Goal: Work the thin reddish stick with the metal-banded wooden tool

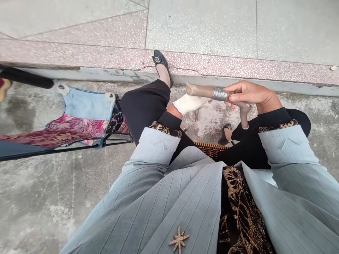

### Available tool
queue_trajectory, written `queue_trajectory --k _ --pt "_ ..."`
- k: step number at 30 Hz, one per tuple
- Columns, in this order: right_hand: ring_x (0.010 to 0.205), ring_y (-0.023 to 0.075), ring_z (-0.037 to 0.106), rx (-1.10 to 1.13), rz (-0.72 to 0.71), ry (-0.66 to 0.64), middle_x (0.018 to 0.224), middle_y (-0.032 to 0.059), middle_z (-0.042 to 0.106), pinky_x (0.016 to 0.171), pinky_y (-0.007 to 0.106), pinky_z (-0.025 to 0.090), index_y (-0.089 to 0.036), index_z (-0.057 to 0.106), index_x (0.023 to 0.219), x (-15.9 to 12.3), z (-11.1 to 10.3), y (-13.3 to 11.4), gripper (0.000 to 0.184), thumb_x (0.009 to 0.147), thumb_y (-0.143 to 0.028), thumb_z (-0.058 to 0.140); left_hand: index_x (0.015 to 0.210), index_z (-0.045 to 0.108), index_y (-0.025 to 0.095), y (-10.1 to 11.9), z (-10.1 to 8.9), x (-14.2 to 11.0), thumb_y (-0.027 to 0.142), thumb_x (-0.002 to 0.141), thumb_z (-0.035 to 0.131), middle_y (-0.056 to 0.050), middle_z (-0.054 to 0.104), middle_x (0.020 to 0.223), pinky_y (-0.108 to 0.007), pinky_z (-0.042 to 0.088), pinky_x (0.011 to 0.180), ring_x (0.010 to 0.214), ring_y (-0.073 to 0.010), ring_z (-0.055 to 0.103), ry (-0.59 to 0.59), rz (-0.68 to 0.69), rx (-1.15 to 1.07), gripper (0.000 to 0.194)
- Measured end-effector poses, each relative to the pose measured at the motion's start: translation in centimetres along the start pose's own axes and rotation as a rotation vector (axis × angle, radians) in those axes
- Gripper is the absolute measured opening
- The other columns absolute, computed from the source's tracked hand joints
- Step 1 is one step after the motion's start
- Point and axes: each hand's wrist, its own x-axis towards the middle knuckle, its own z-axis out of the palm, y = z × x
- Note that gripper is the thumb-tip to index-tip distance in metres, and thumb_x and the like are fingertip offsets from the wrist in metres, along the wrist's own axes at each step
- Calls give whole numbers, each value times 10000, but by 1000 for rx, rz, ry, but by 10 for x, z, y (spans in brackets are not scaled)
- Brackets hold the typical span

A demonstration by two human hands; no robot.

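My right hand (pixel 245 92), bare, is closed round a brown wooden stick (pixel 202 91) near its bent end. Silver wire (pixel 219 94) is wound in a tight band round the stick, just left of my right fingers. Beyond that grip the stick turns down into a short stub, and its pale, rough far end points left. My left hand (pixel 192 103), in a white glove, lies beneath the left part of the stick. The stick hides most of its fingers, so I cannot tell whether they grip it.
On the left stands a folding chair (pixel 84 106) with light blue and red floral cloth. A black bar (pixel 26 76) juts in at the left edge. A raised terrazzo step (pixel 106 56) runs across in front, my foot in a black shoe (pixel 161 63) on it. Orange-and-black woven seating (pixel 212 149) shows beneath me.
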Motion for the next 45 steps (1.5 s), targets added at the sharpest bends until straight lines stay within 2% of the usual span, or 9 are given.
queue_trajectory --k 9,16,18,21,26,33,37,42,45 --pt "714 176 585 -62 -7 366 830 17 601 657 315 553 -231 715 1088 -26 30 -23 621 773 -752 834 1053 746 156 30 -6 4 398 1077 431 -97 760 986 -337 481 833 942 -258 700 -107 100 211 398" --pt "783 250 628 -582 176 662 854 48 668 693 374 531 -196 702 1340 -15 4 -8 493 928 -466 713 1208 751 190 47 -3 1 436 1098 412 -110 783 1128 -349 460 813 1000 -269 718 -218 155 392 433" --pt "866 284 656 -834 323 625 930 103 717 750 382 514 -157 733 1266 -6 0 2 373 937 -327 684 1213 757 206 50 -1 1 450 1098 414 -109 788 1158 -353 462 815 1027 -274 726 -226 172 416 436" --pt "879 286 661 -999 498 279 984 156 751 759 369 476 -134 759 1105 1 5 13 217 918 -191 665 1164 776 226 53 -5 4 448 1081 440 -104 797 1135 -361 465 814 1026 -279 736 -260 200 435 412" --pt "650 151 573 -420 398 -277 775 13 675 594 266 423 -182 760 1163 -24 14 0 265 930 -296 707 1031 798 237 46 -26 6 445 1023 494 -84 804 992 -370 479 798 911 -257 718 -316 236 285 369" --pt "564 109 460 66 -4 202 743 -9 601 503 265 397 -164 705 1009 -42 -5 -43 388 901 -519 821 1026 739 180 43 -33 -1 484 1077 362 -89 770 955 -366 516 804 861 -233 689 -182 245 -32 487" --pt "580 141 458 -43 76 406 668 -12 541 535 296 418 -202 658 902 -11 -18 -33 282 924 -451 788 1069 743 198 43 -29 -5 441 1075 406 -61 770 953 -328 485 794 851 -217 694 -271 232 178 415" --pt "811 235 636 -543 374 408 888 78 700 714 339 462 -196 749 1073 40 -32 2 181 937 -306 705 1023 753 241 34 -49 4 421 1071 454 -61 779 889 -309 370 649 789 -222 698 -300 181 566 353" --pt "914 259 661 -764 433 160 1029 126 745 733 331 430 -178 770 982 62 -29 15 124 922 -274 717 974 746 250 23 -64 26 422 1043 512 -48 766 855 -301 344 627 742 -211 676 -291 191 628 299"
